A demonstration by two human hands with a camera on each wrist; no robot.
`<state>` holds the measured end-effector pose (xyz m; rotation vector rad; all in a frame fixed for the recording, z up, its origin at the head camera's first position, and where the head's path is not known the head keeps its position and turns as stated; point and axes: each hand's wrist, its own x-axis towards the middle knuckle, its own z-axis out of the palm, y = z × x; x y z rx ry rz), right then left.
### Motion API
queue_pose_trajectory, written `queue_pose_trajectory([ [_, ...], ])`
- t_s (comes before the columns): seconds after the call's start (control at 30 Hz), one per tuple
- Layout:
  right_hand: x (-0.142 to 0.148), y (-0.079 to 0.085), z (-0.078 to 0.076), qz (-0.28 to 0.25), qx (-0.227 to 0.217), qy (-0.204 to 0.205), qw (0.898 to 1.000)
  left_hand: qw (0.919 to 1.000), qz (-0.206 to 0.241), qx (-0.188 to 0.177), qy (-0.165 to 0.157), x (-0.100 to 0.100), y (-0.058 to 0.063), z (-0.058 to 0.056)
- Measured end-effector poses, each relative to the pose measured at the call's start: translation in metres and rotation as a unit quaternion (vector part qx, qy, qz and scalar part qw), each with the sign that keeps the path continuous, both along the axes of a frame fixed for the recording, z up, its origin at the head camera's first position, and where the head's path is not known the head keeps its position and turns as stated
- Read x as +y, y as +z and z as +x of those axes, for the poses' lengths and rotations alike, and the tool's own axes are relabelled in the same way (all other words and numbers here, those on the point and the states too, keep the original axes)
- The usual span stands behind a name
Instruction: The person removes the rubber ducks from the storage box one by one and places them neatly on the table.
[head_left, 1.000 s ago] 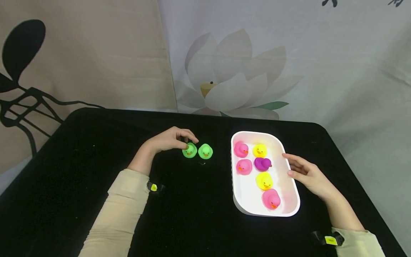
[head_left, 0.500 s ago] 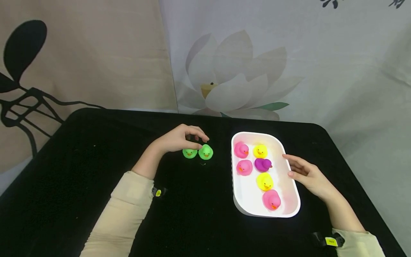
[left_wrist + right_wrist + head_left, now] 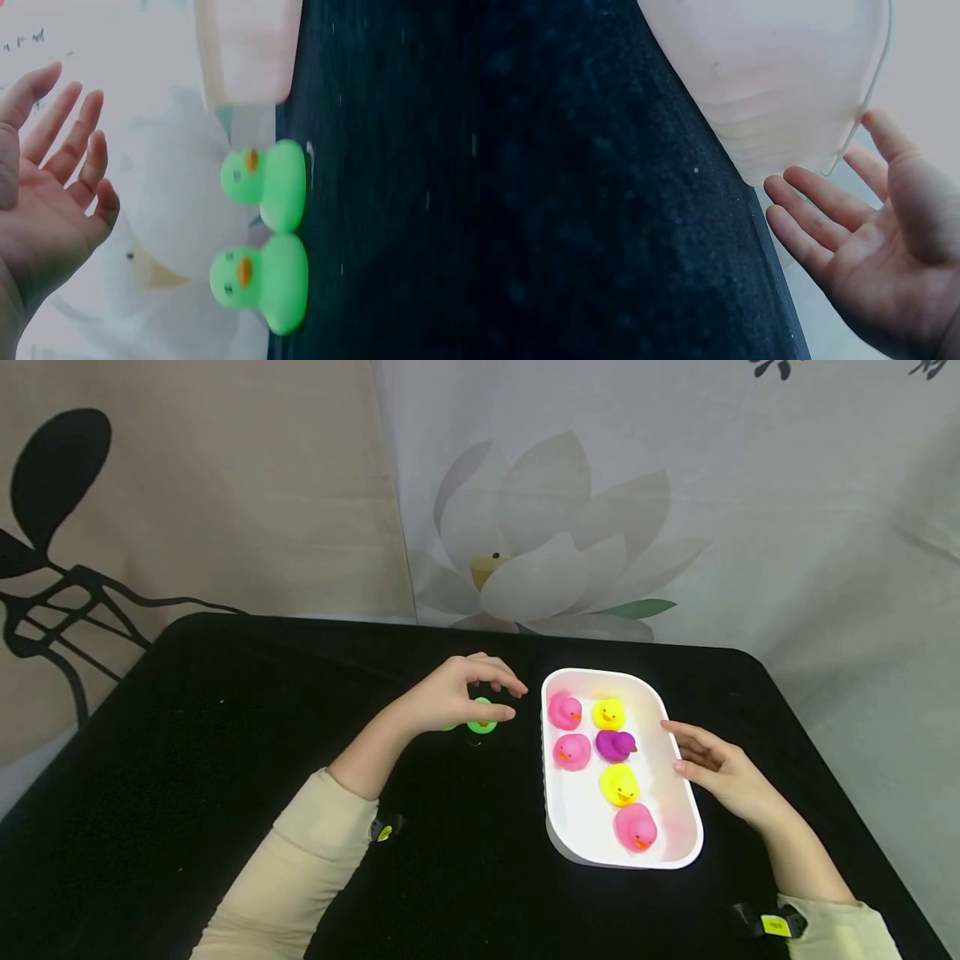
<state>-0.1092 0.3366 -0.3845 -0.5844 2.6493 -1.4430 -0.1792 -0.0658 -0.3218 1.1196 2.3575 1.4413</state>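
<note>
Left hand (image 3: 457,695) held loosely spread, empty, above green rubber ducks (image 3: 286,186); white plastic tray (image 3: 581,822) best steadied by relaxed right hand (image 3: 716,767) touching side.

Looks like a makeshift recording corner, though impossible to say in what kind of building. Shown by the creased fabric backdrop (image 3: 795,518) standing close behind a black-covered desk (image 3: 465,860): seamed between beige and greyish white, printed with a large pale lotus (image 3: 562,518), a dark leaf-and-stem motif (image 3: 60,477) at the left, and cut-off black marks (image 3: 772,368) along the top. Suggested further by wrist-worn, yellow-labelled black devices (image 3: 776,925).
</note>
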Motion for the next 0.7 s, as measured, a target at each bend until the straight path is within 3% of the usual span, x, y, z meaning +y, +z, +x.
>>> queue_pose_trajectory([
  [0.37,0.0,0.0,-0.001,-0.003,-0.005,0.001,1.0,0.999,0.033,0.012,-0.028,0.032,-0.001,0.023],
  [0.7,0.0,0.001,0.0,-0.005,0.003,0.007,1.0,0.9978,0.021,-0.005,-0.063,0.06,-0.009,0.043],
])
